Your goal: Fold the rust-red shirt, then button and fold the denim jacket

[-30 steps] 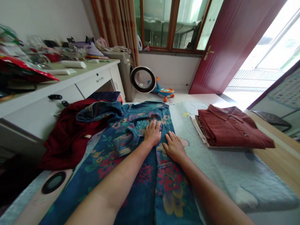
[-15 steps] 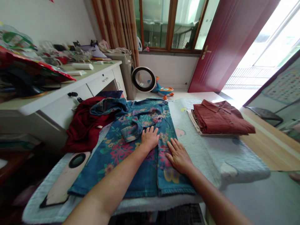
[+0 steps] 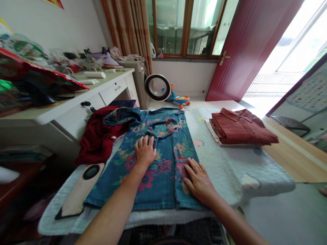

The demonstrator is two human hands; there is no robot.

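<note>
A blue denim shirt (image 3: pixel 159 177) with pink and yellow flowers lies spread on the padded ironing board (image 3: pixel 217 163). My left hand (image 3: pixel 145 153) rests flat on its middle, fingers apart, over part of a sleeve. Lower down, near the front edge at the right, my right hand (image 3: pixel 199 178) lies with stretched fingers on the cloth. Neither hand grips anything. The shirt's other sleeve (image 3: pixel 122 116) reaches over a dark red garment (image 3: pixel 95 136) on the left.
Folded clothes with a rust-red shirt (image 3: pixel 242 126) on top are stacked at the right. A cluttered desk (image 3: pixel 109 92) stands on the left. Behind are a washing machine with its round door (image 3: pixel 157 87) open and a blue and orange ride-on toy (image 3: pixel 180 98).
My left hand has slid left across the shirt, and the sleeve under it now lies bunched instead of stretching out to the left. My right hand has moved slightly toward me.
</note>
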